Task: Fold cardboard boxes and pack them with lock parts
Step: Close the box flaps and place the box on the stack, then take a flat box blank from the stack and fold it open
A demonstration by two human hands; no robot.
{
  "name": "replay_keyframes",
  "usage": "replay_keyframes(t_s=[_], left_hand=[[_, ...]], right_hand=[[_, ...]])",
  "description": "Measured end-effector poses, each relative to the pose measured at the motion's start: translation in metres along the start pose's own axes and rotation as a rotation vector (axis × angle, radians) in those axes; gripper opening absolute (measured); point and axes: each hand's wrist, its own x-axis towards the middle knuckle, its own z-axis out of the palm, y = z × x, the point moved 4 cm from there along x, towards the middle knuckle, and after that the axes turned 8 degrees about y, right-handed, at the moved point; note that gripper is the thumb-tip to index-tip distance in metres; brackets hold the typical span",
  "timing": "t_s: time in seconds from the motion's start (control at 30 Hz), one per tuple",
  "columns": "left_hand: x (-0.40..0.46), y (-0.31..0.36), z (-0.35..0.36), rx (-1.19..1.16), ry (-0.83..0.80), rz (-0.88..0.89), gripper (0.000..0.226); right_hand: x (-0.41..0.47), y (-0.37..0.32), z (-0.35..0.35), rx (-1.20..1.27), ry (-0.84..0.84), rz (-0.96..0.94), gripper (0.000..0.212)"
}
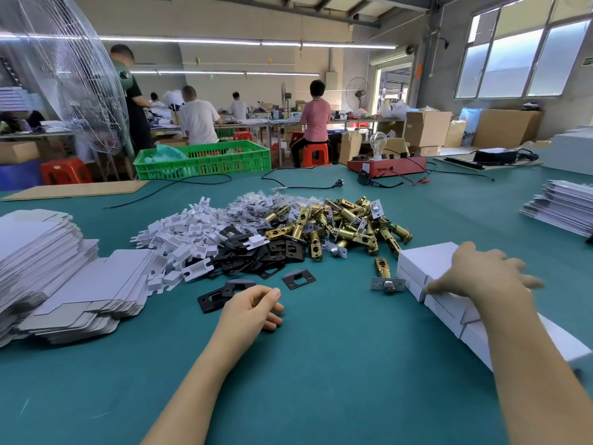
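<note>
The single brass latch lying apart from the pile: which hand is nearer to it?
Right. The right hand rests on the white boxes just beside the brass latch. The left hand lies farther away, near the black plates.

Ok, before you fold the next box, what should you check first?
1. Flat box blanks within reach on the left: ok.
2. Left hand free, holding nothing: ok.
3. Right hand free: not ok, it rests on the folded white boxes.
4. Brass latches, black strike plates and white plastic inserts in stock: ok.
5. Folded boxes filled: cannot tell, they are closed.
</note>
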Motion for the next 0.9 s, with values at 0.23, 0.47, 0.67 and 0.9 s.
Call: replay_keyframes(t_s=[0.23, 0.47, 0.67, 0.9], left_hand=[[-0.001, 0.000, -0.001, 0.017, 0.003, -0.007, 0.020], [-0.005, 0.006, -0.002, -0.037, 0.038, 0.015, 0.019], [0.000, 0.016, -0.040, -0.211, 0.437, 0.014, 0.022], [0.024, 0.015, -0.171, 0.204, 1.065, -0.158, 0.024]], right_hand=[[-0.048, -0.093, 0.028, 0.320, 0.465, -0.574, 0.020], [-0.049, -0.125, 0.098, 0.224, 0.255, -0.706, 0.035], [-0.041, -0.127, 0.101, 0.230, 0.295, -0.714, 0.033], [-0.037, -0.129, 0.101, 0.232, 0.266, -0.717, 0.033]])
